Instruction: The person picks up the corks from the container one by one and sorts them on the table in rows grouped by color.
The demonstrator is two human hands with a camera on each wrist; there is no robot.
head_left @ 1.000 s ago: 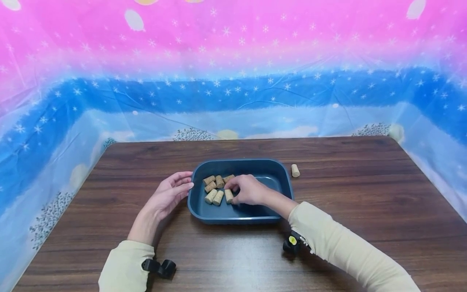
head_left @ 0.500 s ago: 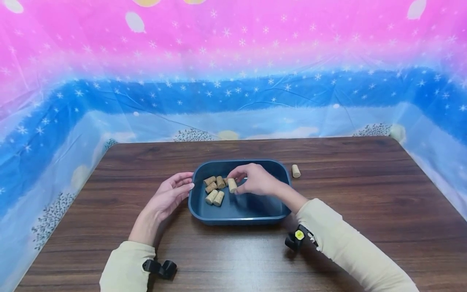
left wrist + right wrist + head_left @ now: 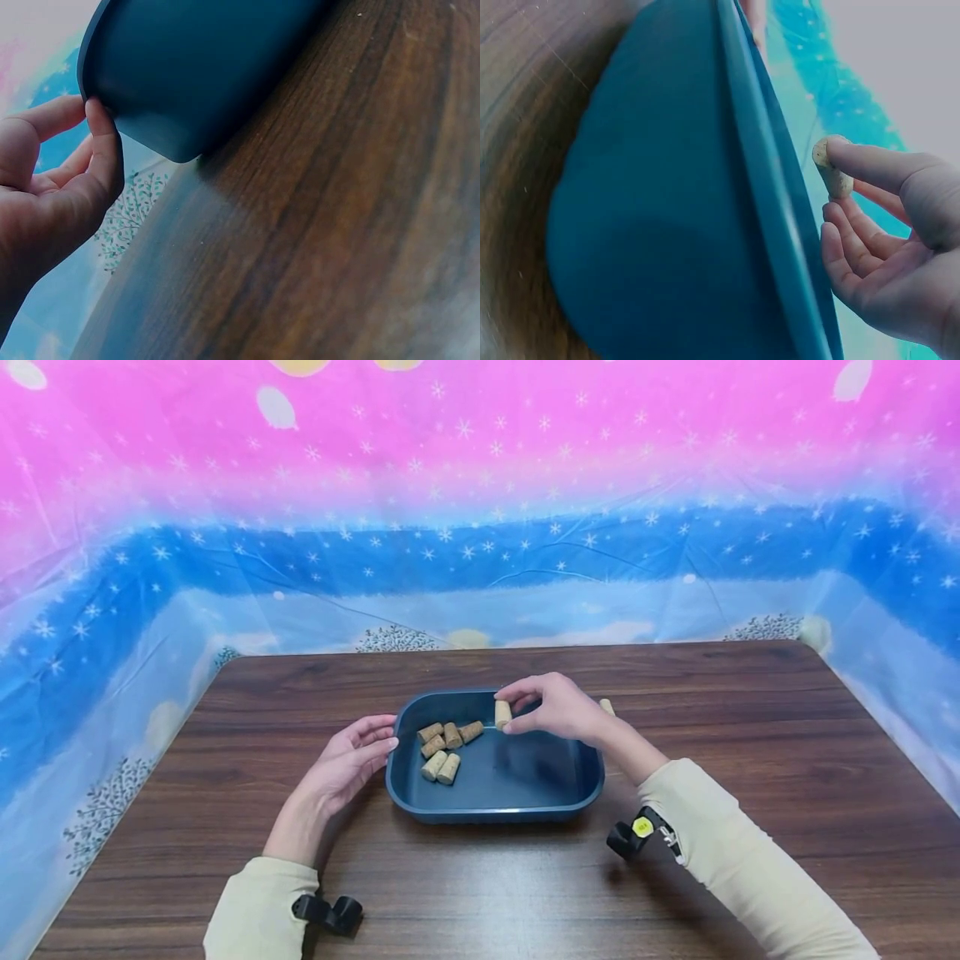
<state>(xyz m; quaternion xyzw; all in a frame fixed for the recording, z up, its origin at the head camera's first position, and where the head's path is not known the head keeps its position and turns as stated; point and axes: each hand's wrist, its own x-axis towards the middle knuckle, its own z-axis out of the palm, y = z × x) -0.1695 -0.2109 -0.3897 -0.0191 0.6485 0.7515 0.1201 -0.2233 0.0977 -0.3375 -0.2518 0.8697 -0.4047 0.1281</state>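
A dark blue rectangular tub (image 3: 495, 815) sits on the table with several cork stoppers (image 3: 452, 735) lying in its left part. My right hand (image 3: 558, 706) pinches another, paler cork stopper (image 3: 502, 715) between thumb and fingers, above the tub's far side. The right wrist view shows this held cork (image 3: 834, 166) above the tub's rim. My left hand (image 3: 348, 762) is at the tub's left end, its fingers extended and touching the outer wall near the rim. In the left wrist view, the fingertips (image 3: 96, 112) meet the tub's edge.
One more pale cork (image 3: 607, 706) stands on the wooden table (image 3: 750, 760) beyond the tub's right end, partly hidden behind the right wrist. A pink and blue patterned cloth (image 3: 480, 552) hangs around the table's back and sides. Each forearm carries a black wrist camera.
My right hand has lifted the pale cork off the tub's floor and carried it up, away and to the right. My left hand stays at the tub's end.
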